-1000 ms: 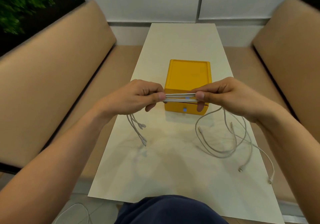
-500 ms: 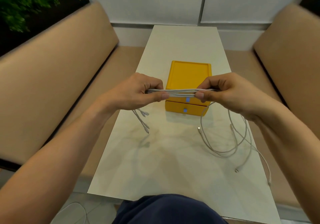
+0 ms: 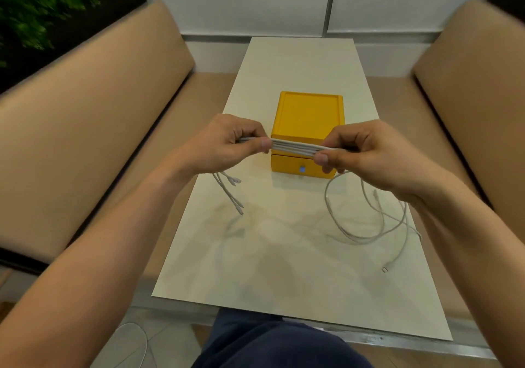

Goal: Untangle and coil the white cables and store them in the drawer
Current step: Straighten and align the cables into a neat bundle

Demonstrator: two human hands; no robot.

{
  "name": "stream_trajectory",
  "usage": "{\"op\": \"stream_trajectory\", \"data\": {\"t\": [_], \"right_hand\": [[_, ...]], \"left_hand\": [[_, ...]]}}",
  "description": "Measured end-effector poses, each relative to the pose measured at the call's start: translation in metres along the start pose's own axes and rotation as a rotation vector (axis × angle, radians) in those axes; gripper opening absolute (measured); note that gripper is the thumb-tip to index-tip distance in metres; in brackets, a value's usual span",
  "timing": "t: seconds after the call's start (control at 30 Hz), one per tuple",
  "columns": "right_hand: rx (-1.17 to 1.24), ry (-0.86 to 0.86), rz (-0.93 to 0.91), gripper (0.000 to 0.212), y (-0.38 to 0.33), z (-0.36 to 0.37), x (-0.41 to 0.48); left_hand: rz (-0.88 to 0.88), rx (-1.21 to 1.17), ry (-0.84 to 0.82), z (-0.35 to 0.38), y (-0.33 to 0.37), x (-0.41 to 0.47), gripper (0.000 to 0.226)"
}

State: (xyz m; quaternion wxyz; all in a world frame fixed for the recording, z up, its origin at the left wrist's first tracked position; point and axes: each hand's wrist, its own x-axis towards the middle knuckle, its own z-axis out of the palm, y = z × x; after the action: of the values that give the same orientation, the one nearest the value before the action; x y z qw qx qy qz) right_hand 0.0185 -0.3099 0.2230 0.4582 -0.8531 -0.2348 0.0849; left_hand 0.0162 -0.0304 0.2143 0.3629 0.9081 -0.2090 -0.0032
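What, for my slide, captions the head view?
Left hand and right hand pinch white cables before a yellow drawer box.

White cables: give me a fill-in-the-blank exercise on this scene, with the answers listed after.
The left hand and right hand pinch the white cables stretched between them, in front of a drawer box coloured ____.
The short connector ends dangle below the ____ hand.
The drawer with the blue knob is ____.
Missing words: yellow; left; closed.
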Motion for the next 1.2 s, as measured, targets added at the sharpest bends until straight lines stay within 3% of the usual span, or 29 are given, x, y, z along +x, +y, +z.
{"op": "stream_trajectory", "data": {"t": [0.17,0.3,0.5,0.6,0.73,0.97,1.1,1.2], "right_hand": [[-0.151,0.060,0.061,0.016,0.013,0.010,-0.001],[-0.313,0.003,0.071,0.021,0.009,0.018,-0.002],[0.004,-0.050,0.081,0.033,0.001,0.022,-0.005],[-0.060,0.019,0.087,0.030,-0.002,0.032,0.006],[-0.131,0.011,0.081,0.026,-0.008,0.040,0.017],[-0.226,-0.049,0.151,0.022,-0.019,0.055,0.022],[-0.287,-0.036,0.197,0.021,-0.027,0.059,0.023],[-0.282,-0.004,0.183,0.028,-0.031,0.053,0.019]], "left_hand": [[0.054,-0.010,-0.006,0.003,0.010,-0.008,0.021],[0.037,-0.041,0.003,0.001,0.002,-0.011,0.021],[-0.029,-0.086,-0.049,0.001,-0.026,-0.014,0.029],[-0.067,-0.110,-0.066,-0.004,-0.032,-0.017,0.033],[-0.099,-0.251,-0.168,-0.006,-0.043,-0.025,0.034],[-0.184,-0.276,-0.432,-0.012,-0.053,-0.027,0.031],[-0.096,-0.394,-0.357,0.003,-0.036,-0.015,0.025],[-0.051,-0.336,-0.284,0.008,-0.029,-0.004,0.027]]}}
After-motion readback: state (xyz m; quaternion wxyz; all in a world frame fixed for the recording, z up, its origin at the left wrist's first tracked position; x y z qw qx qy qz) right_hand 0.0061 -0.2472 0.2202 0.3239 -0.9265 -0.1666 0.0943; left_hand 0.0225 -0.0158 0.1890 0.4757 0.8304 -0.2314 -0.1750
